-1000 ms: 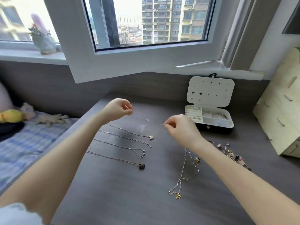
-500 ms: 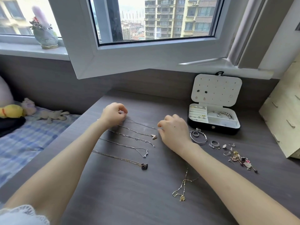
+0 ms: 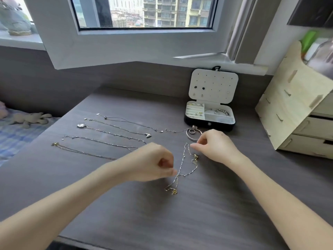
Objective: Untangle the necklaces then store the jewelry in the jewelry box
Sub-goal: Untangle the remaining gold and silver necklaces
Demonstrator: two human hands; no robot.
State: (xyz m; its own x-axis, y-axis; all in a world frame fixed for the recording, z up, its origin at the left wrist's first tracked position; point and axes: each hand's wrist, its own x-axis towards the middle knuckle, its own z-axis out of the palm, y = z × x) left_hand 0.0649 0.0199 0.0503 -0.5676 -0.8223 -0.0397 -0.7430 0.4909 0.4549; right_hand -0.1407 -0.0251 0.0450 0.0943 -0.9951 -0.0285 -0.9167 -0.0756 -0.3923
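The thin gold chain, looped over itself with small charms, is pinched by the left hand and the right hand; the left hand hides the ends of the laid-out necklaces.

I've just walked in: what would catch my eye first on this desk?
The left hand and the right hand pinch tangled chains at the middle of the desk. Left of them, several necklaces lie straight in a row. At the back right stands an open jewelry box with a bracelet inside.
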